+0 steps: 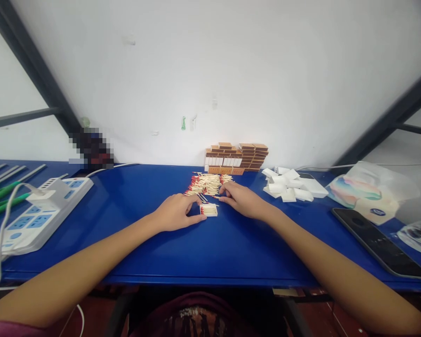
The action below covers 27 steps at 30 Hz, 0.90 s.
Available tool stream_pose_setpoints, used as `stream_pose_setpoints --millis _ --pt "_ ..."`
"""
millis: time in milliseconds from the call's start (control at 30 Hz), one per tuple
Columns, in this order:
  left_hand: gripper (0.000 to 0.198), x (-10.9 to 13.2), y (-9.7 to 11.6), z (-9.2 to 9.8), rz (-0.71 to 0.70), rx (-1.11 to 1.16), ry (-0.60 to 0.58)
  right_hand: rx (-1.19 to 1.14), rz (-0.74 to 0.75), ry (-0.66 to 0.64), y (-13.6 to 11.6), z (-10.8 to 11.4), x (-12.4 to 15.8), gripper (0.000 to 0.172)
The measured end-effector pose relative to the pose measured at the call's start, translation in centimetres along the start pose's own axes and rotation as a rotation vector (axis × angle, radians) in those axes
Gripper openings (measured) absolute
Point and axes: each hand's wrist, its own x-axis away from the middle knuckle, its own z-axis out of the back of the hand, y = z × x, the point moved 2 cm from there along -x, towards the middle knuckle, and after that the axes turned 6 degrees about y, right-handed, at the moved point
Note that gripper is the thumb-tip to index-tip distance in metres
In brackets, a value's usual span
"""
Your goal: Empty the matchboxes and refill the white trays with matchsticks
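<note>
A small white matchbox tray (213,210) holding several red-tipped matches lies on the blue table. My left hand (177,211) grips its left end between thumb and fingers. Behind the tray spreads a loose pile of matches (208,181), most with red heads toward the left. At the pile's right front edge is my right hand (243,199), its thumb and forefinger pinched together on a match (216,197). The fingertips there are small in view.
Stacked matchboxes (254,157) stand against the wall behind the pile. White paper trays (287,183) lie heaped at right, near a phone (379,241) and a plastic packet (363,187). A power strip (38,215) with white cables and green-handled tools (3,201) sit at left.
</note>
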Motion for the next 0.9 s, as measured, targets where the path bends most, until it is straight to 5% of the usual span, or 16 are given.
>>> stream_pose_setpoints --millis 367,667,900 --pt "0.041 0.0 0.1 0.1 0.007 0.001 0.001 -0.004 -0.028 -0.043 -0.7 0.5 0.1 0.014" --pt "0.043 0.0 -0.1 -0.2 0.009 0.043 0.017 -0.056 0.046 -0.079 -4.7 0.6 1.3 0.009" --pt "0.043 0.0 0.1 0.0 0.012 0.051 0.008 0.008 0.053 -0.099 -5.3 -0.1 1.4 0.007"
